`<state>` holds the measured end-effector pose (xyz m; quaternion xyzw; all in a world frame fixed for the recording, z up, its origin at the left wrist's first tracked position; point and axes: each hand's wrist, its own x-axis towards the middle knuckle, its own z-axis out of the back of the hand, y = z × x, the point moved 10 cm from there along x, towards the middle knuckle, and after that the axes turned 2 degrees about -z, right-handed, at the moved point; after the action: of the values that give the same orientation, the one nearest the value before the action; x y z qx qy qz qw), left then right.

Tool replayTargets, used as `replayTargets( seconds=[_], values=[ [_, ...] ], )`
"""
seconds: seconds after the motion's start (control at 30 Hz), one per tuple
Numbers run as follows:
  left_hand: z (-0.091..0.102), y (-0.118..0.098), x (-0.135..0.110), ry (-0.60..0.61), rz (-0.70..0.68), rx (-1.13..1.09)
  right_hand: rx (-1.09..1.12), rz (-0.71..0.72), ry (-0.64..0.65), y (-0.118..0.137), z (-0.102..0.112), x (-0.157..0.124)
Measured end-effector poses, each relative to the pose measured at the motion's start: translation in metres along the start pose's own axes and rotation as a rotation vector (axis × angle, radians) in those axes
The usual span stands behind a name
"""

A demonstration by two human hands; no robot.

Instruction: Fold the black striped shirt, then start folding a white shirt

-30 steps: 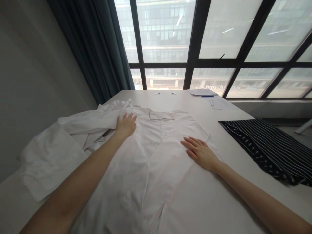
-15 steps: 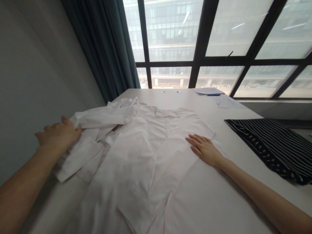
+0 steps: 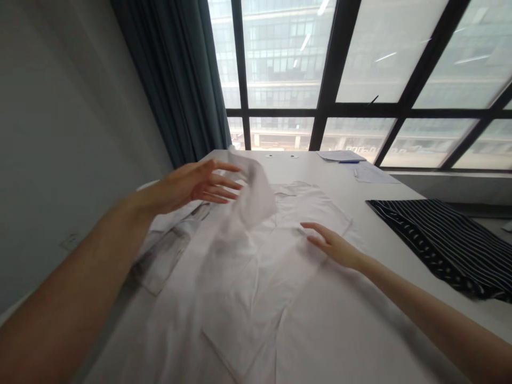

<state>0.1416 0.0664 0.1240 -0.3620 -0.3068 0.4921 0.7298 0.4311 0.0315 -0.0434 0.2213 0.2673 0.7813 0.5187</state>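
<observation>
A long white coat (image 3: 224, 288) lies spread over the table, its collar towards the window. One white sleeve (image 3: 256, 197) is raised above the coat's upper left part and blurred by motion. My left hand (image 3: 214, 184) is beside that sleeve, fingers stretched out to the right; whether they touch the cloth I cannot tell. Over the right half of the coat hovers or rests my right hand (image 3: 330, 245), thumb and fingers apart, with nothing in it. More folds of white cloth (image 3: 168, 261) lie beneath my left forearm.
To the right, a black-and-white striped cloth (image 3: 444, 240) lies folded on the white table (image 3: 296, 166). Papers (image 3: 340, 156) and a blue pen (image 3: 349, 162) are near the far edge. Beyond stand a dark curtain (image 3: 180, 80) and a large window.
My left hand has swung from the far left in towards the middle, and the sleeve has flipped over with it. My right hand has lifted slightly, its fingers less flat.
</observation>
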Motion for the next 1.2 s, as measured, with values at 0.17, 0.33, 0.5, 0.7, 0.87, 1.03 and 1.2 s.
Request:
replayTargets(
  seconds=[0.17,0.33,0.5,0.7,0.87,1.03,1.2],
  values=[
    [-0.035,0.032,0.025,-0.054,-0.167,0.210,0.630,-0.077,0.203,0.035,-0.030,-0.017],
    [-0.067,0.107,0.036,-0.098,-0.162,0.934,0.729,-0.110,0.172,0.036,-0.029,-0.019],
    [-0.071,0.121,0.035,-0.128,-0.135,1.193,0.784,-0.203,0.083,0.030,-0.006,-0.023],
    [-0.030,0.117,0.037,-0.232,0.024,1.204,0.674,-0.390,-0.147,-0.013,0.059,-0.047],
    [-0.012,0.126,0.045,-0.159,0.097,1.129,0.239,-0.404,0.310,-0.046,0.042,-0.071],
    [-0.017,0.116,0.075,-0.159,0.089,1.057,0.120,-0.383,0.340,-0.048,0.024,-0.067],
    [-0.047,0.115,0.122,-0.121,0.090,1.009,0.100,-0.315,0.184,-0.028,0.012,-0.041]
  ],
)
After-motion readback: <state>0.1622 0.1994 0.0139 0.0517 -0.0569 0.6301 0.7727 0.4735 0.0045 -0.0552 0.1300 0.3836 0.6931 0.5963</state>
